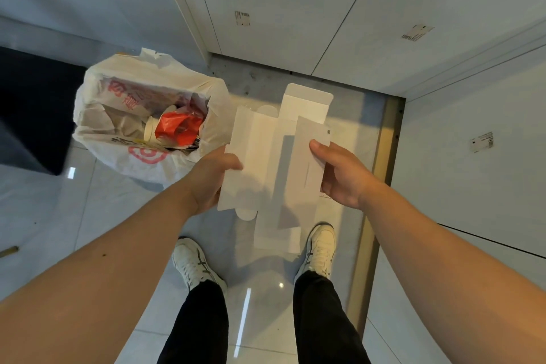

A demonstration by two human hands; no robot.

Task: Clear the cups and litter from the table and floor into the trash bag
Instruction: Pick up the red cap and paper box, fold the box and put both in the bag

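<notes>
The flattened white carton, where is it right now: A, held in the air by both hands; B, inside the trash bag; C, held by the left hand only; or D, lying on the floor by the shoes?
A: the left hand and right hand each grip a side of the flattened white carton, beside the trash bag.

Glossy pale tiled floor (124, 216) with light reflections. White cabinet panels (295, 9) bearing barcode stickers (242, 18) stand beyond it; dark furniture (32, 106) sits left of the panels.
</notes>
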